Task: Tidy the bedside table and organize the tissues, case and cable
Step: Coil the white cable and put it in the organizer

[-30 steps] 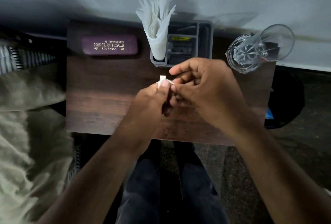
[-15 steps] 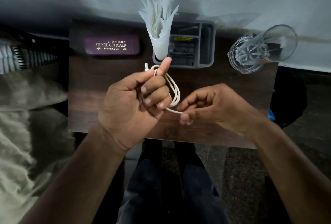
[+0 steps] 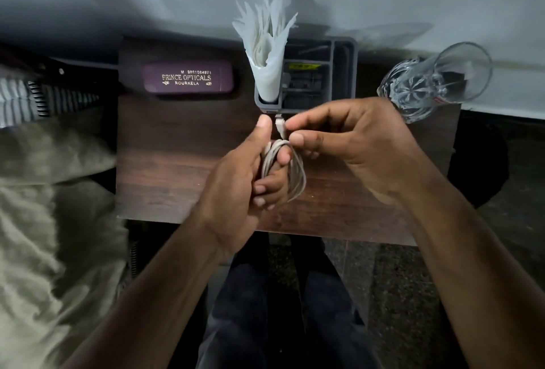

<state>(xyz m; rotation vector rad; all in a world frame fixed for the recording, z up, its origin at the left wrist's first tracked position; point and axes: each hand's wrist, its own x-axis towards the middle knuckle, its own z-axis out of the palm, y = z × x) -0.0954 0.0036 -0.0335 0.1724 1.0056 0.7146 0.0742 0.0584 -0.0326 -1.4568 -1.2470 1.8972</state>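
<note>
- Since half a second ago: more turns of the white cable (image 3: 290,169) lie around the left hand (image 3: 240,180); the right hand (image 3: 351,144) has come up from below the coil to its top.
- Left hand: fingers curled shut through the coil, thumb raised beside the plug end.
- Right hand: thumb and forefinger pinching the free plug end (image 3: 279,127), other fingers loosely bent.
- Cable position: held above the middle of the desk (image 3: 177,168), not resting on it.
- Tissues (image 3: 267,53): upright in the left slot of the grey organizer (image 3: 345,74).
- Case (image 3: 188,77): flat at back left.
- Glass (image 3: 433,79): back right.
- Step: winding appears nearly done.
- Next: tuck or wrap the end so the loops hold, then set the coil down.
</note>
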